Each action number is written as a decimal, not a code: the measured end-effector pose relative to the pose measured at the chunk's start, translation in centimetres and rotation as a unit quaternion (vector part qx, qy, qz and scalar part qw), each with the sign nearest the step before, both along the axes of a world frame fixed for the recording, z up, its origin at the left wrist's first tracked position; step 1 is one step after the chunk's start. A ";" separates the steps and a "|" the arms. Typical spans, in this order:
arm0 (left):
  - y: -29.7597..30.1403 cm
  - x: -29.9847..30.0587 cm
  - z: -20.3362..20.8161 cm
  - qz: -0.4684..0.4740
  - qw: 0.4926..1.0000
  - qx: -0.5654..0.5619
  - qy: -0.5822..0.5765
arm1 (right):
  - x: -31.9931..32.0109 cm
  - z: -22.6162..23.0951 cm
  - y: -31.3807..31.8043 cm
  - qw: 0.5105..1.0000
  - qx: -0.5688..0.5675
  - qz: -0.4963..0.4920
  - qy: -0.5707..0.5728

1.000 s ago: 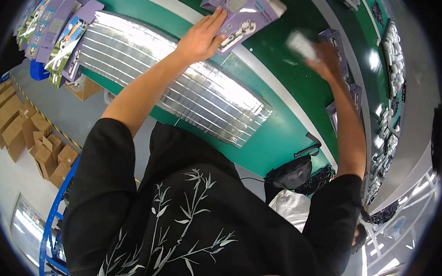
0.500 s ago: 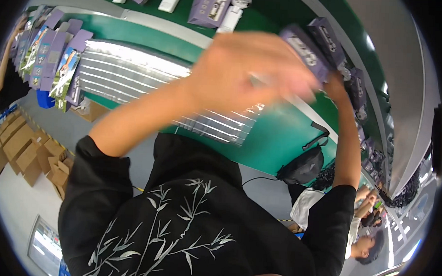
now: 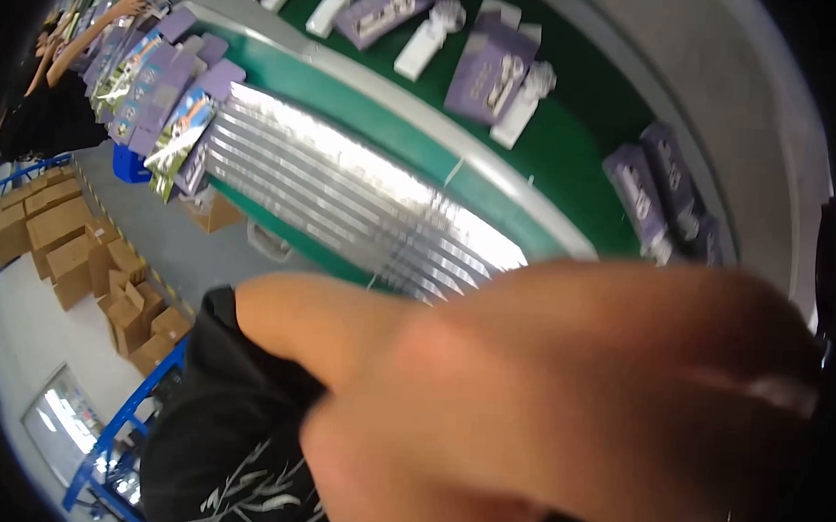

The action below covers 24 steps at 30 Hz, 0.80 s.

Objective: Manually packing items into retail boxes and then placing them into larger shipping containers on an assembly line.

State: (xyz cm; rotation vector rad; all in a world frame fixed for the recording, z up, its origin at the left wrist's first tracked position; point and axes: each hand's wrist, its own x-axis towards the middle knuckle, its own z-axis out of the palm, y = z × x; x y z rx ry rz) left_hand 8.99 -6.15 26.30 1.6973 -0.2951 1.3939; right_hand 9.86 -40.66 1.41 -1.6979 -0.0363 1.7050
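Note:
My left hand [image 3: 561,395] fills the lower right of the view, very near the camera and blurred. Its fingers are smeared and partly in shadow, so their pose and anything between them cannot be made out. The bare left forearm [image 3: 315,322] runs up to it out of a black sleeve. No part of my right hand can be picked out. Beyond the left hand, a shiny ribbed silver sheet [image 3: 347,194] lies on the green worktop [image 3: 287,68]. Past it, on the green belt [image 3: 568,188], lie purple boxes [image 3: 484,70] and white long-handled devices with round heads [image 3: 425,45].
More purple boxes [image 3: 637,190] lie at the belt's right side. Purple cartons [image 3: 152,91] are piled at the worktop's left end, above a blue bin [image 3: 131,164]. Brown cardboard boxes [image 3: 69,235] stand on the left floor by a blue rail [image 3: 136,417]. Another person's arm [image 3: 90,38] reaches in there.
My left hand has come much closer to the camera. My right hand, earlier at a purple box on the belt, no longer shows. The whole view has swung round.

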 end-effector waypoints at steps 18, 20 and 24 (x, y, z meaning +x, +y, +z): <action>4.0 -1.9 -23.8 0.173 0.726 -0.193 0.637 | 4.2 5.8 0.0 0.900 -0.098 -0.079 -0.418; 5.5 -5.8 -24.5 0.269 0.834 -0.036 0.481 | 7.3 7.5 2.7 0.861 -0.079 -0.088 -0.494; 4.8 -8.0 -25.4 0.265 0.840 0.098 0.463 | 15.6 8.9 11.9 0.821 -0.052 -0.002 -0.568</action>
